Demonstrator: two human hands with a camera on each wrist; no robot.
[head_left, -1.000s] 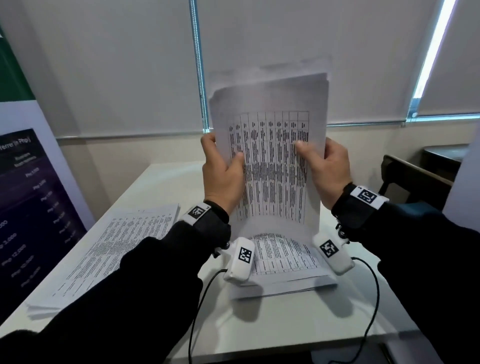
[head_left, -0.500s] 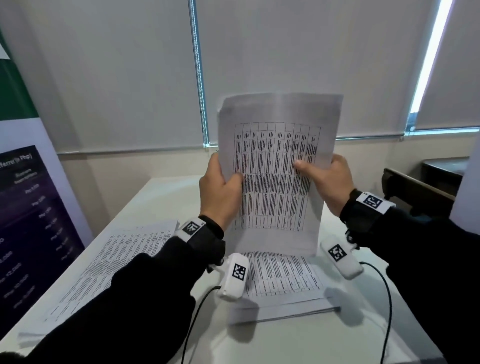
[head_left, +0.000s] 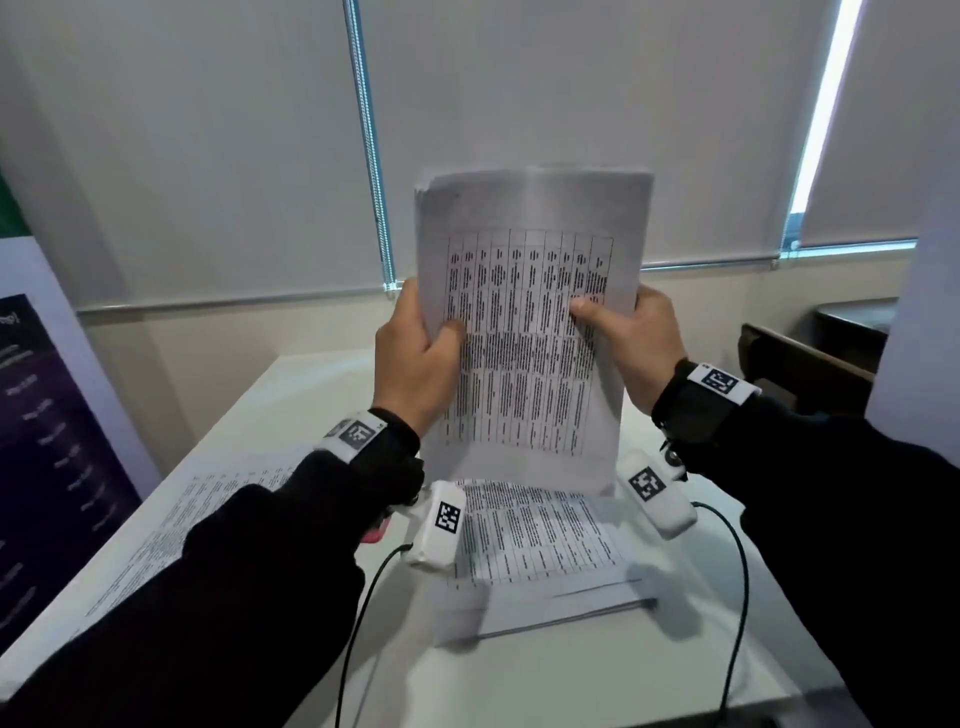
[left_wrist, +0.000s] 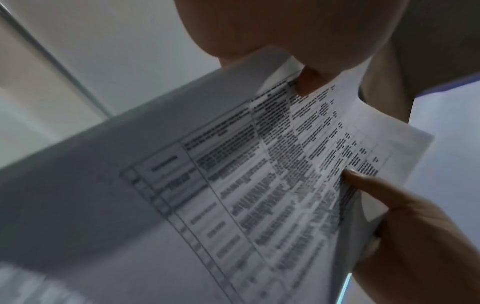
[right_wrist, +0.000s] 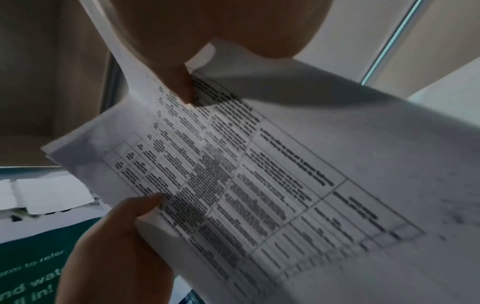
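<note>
1. Pale roller blinds (head_left: 208, 156) fill the back of the head view. Out front, a sheaf of printed sheets (head_left: 530, 332) stands upright in the air, its bottom edge just above a flat paper stack (head_left: 540, 535) on the white counter (head_left: 571, 675). The left hand (head_left: 415, 364) pinches its left edge and the right hand (head_left: 631, 343) its right edge, both thumbs on the printed face.
2. Progress call: the sheaf is gathered and lifted, but its top left corner shows staggered edges. Squaring looks unfinished, so tapping it flush and laying it down are left.
3. Room check: there's bare counter toward the near edge. A spread of sheets (head_left: 171, 525) lies to the left, with a dark banner (head_left: 47, 441) beyond that edge.
4. Left wrist view: the left hand (left_wrist: 298, 30) clamps a thumb onto the table print, and the right hand (left_wrist: 420, 236) pinches opposite.
5. Right wrist view: same grip, mirrored. The sheaf (right_wrist: 285, 164) bows slightly between the hands, with layered edges at the far corner.
</note>
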